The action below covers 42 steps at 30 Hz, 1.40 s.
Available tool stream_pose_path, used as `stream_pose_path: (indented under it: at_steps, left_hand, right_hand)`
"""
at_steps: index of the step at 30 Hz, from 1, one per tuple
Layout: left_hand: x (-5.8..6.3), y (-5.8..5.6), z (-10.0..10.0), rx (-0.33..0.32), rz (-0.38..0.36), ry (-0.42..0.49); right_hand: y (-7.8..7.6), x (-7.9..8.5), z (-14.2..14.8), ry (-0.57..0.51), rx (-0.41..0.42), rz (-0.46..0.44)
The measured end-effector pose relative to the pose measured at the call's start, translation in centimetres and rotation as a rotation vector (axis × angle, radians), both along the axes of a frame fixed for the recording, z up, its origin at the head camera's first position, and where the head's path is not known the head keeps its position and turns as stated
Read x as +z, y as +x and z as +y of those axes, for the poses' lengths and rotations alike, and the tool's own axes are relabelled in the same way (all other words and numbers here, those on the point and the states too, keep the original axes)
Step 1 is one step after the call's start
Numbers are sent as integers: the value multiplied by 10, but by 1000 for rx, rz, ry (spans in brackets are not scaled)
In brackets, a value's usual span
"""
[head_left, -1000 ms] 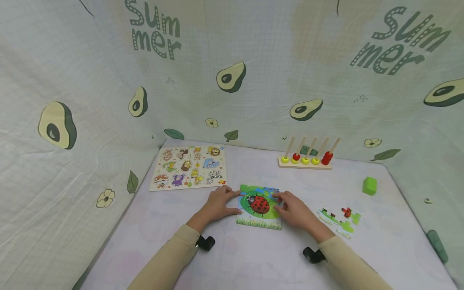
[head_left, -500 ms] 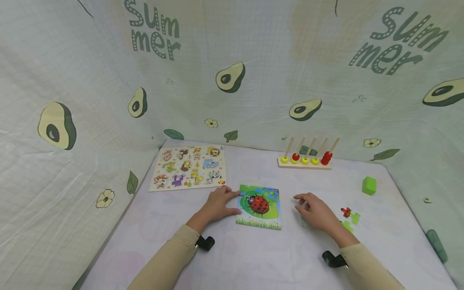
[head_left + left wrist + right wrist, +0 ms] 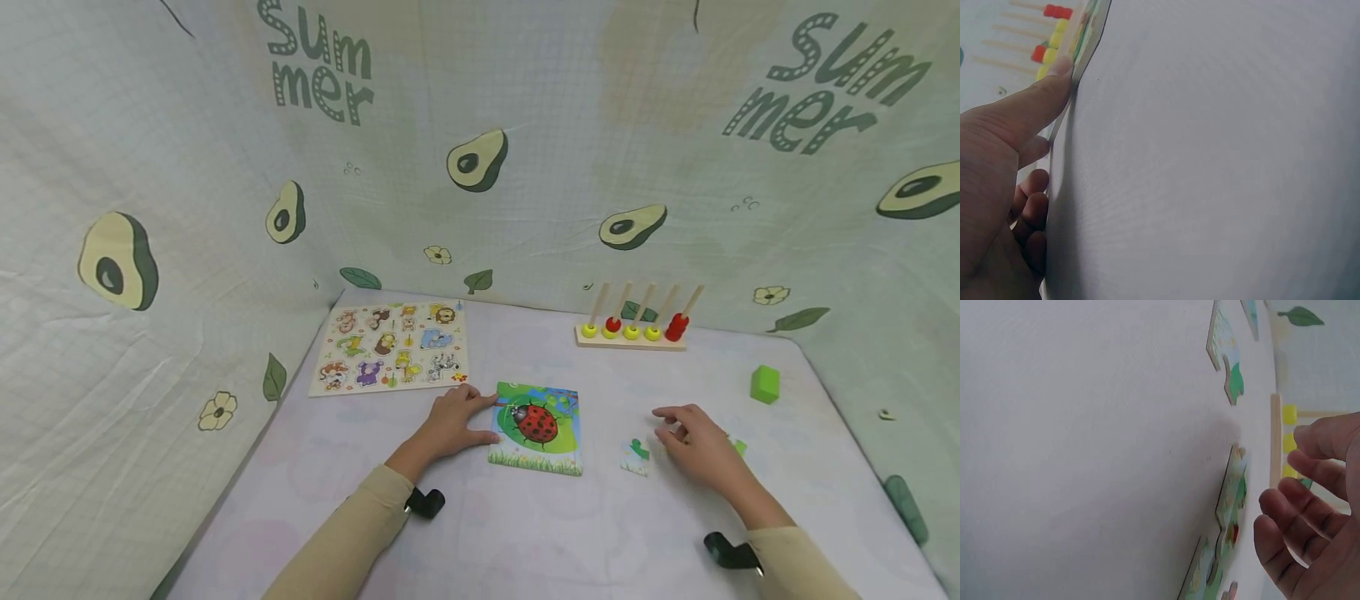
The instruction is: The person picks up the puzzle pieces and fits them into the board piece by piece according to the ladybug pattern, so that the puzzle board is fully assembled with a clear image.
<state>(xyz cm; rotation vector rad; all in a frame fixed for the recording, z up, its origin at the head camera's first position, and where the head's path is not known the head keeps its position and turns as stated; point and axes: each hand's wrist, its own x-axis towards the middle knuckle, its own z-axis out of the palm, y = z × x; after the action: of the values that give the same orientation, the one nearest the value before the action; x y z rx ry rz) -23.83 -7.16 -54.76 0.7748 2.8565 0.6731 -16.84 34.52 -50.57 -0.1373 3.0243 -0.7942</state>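
Note:
A square ladybug puzzle (image 3: 536,423) lies flat on the table before me. My left hand (image 3: 448,423) touches its left edge with thumb and forefinger spread apart; in the left wrist view the thumb (image 3: 1041,100) meets that edge. Over to the right, my right hand (image 3: 697,446) hovers above loose puzzle pieces, fingers loosely bent, holding nothing. One loose puzzle piece (image 3: 635,458), pale with a green knob, lies between the puzzle and this hand. Beneath the fingers, the right wrist view shows more puzzle pieces (image 3: 1232,487) with green and red parts. From the head, the right hand mostly hides these.
An animal peg board (image 3: 390,346) lies at the back left. A wooden bead counter (image 3: 630,342) with upright rods, yellow and red beads, stands at the back. Toward the right edge sits a green block (image 3: 765,384). A printed cloth (image 3: 540,250) rises behind the table.
My right hand has left the puzzle's right edge and moved right, over the loose pieces. The piece with the green knob has come into sight from under it. The left hand stays put.

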Motion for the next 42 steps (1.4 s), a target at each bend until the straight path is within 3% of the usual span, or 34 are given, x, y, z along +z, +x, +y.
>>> stream_pose_path:
  at_steps: [19, 31, 42]
  left_hand:
    - [1, 1, 1, 8, -14, -4]
    - [2, 1, 0, 7, -10, 5]
    - [1, 1, 1, 10, -16, 3]
  right_hand:
    - [22, -5, 67, 52, -146, 25]
    - [29, -10, 83, 51, -195, 28]
    - [25, -17, 89, 64, -237, -51]
